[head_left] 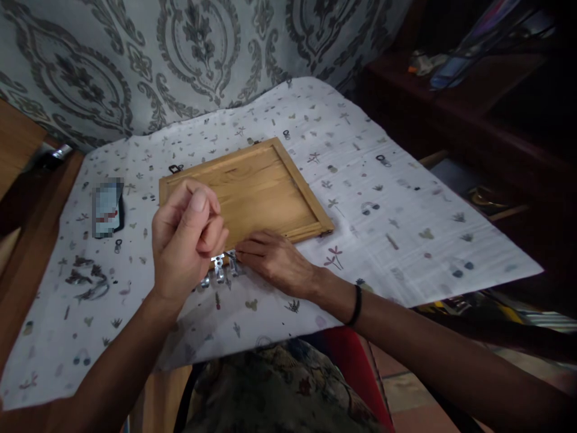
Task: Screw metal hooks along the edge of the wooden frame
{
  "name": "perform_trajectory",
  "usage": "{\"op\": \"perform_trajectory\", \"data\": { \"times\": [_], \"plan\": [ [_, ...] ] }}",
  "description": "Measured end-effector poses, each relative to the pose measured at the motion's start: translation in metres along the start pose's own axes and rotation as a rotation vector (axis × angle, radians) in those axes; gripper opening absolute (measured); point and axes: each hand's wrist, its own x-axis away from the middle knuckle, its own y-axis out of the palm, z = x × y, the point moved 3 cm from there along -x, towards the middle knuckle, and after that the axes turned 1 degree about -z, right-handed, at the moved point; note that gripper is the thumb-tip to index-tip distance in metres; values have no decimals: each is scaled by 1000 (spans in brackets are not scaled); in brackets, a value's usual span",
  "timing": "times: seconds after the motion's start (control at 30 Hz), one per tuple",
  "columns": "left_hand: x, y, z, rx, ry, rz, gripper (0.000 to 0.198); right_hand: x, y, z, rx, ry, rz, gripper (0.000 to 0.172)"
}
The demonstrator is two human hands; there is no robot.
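The rectangular honey-brown framed panel point(265, 186) is wood, smooth and grained, with a faint satin sheen. The small silver-coloured fittings point(219, 270) are bright, glossy metal. The white sheet with small printed motifs point(360, 180) looks like matt, lightly rippled cloth. The grey ornate-patterned wall covering point(198, 48) appears matt, paper or cloth unclear.

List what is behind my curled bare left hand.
The yellow-brown rectangular wooden panel runs behind your left hand, with shiny silver metal pieces showing beside it. The panel's near left corner is covered, as is anything else there.
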Motion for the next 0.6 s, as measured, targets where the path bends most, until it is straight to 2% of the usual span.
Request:
{"op": "perform_trajectory", "data": {
  "times": [0.3, 0.37, 0.53, 0.6],
  "plan": [
    [1, 1, -3, -14, -43, -15, 26, 0, 2, 0, 6, 15, -49, 15],
    [1, 0, -3, -22, -64, -57, 24, 0, 2, 0, 2, 10, -47, 14],
    [-3, -6, -3, -86, -123, -268, 19, -1, 1, 0, -13, 15, -36, 15],
    [-4, -8, -2, -181, -85, -200, 25, 0, 1, 0, -15, 15, -26, 15]
  ]
}}
